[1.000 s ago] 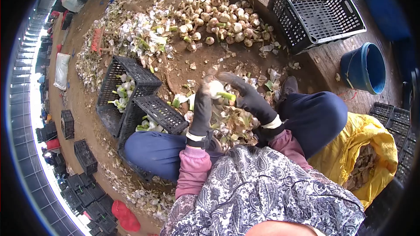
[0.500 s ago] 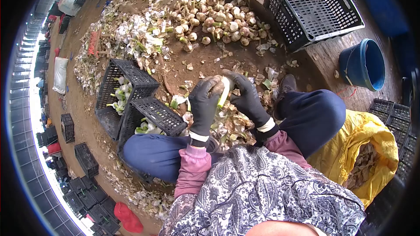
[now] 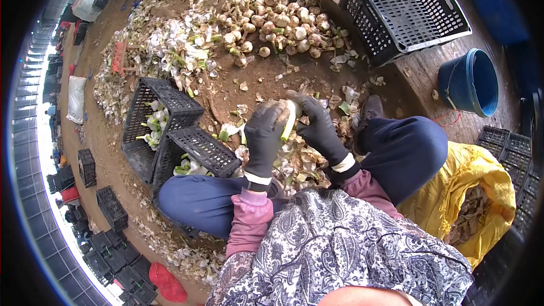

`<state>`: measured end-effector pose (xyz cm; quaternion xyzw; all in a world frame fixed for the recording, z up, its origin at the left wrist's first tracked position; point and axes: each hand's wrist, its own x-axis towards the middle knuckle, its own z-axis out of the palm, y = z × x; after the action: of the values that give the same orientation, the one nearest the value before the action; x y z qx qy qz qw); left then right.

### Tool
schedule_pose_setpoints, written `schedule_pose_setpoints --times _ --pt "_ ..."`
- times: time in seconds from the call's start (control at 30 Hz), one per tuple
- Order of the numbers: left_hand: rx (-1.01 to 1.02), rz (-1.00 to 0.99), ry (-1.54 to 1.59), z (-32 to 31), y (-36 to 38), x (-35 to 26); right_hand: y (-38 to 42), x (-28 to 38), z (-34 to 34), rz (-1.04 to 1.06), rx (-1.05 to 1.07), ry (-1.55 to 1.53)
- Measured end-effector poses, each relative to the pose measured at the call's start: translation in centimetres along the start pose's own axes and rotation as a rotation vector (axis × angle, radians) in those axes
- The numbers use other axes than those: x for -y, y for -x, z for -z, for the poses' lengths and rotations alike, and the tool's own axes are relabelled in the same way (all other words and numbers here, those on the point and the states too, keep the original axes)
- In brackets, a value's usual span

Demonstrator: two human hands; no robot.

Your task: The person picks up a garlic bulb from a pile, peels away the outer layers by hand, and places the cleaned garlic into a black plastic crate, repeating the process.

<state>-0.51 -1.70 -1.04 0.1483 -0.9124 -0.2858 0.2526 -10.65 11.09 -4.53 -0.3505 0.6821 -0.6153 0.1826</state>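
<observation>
Both my hands wear dark gloves and meet in front of my lap around one garlic bulb [image 3: 289, 120], whose pale green stem points down toward me. My left hand [image 3: 264, 131] is closed on the bulb from the left, with dirt on its fingertips. From the right, my right hand [image 3: 316, 122] curls its fingers against the top of the same bulb. The fingers hide most of the bulb's head. Loose garlic skins [image 3: 303, 164] lie on the ground below my hands.
Unpeeled garlic bulbs [image 3: 283, 20] are heaped ahead, beside a pile of white skins [image 3: 178, 45]. Two tipped black crates [image 3: 207, 150] with cleaned garlic stand at my left. On the right are a black crate [image 3: 391, 37], a blue bucket [image 3: 462, 82] and a yellow sack [image 3: 436, 192].
The view has shifted very slightly. My hands stay closed around the garlic bulb in nearly the same pose.
</observation>
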Motion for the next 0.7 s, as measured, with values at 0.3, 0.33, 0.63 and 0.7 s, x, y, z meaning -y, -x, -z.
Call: schedule_pose_setpoints --times 0.3,0.33,0.63,0.7 --pt "-0.163 0.707 1.121 -1.0 0.9 1.4 0.1 0.9 -0.3 -0.293 0.022 -0.694" --pt "-0.192 0.78 1.235 -0.9 0.9 1.2 0.0 1.3 -0.1 -0.359 0.01 -0.803" --pt "0.096 0.946 1.269 -2.8 4.0 1.7 0.5 1.8 0.0 -0.273 -0.113 -1.066" --pt "0.013 0.711 0.795 -2.2 3.3 0.8 0.2 0.2 0.2 -0.37 -0.092 -0.927"
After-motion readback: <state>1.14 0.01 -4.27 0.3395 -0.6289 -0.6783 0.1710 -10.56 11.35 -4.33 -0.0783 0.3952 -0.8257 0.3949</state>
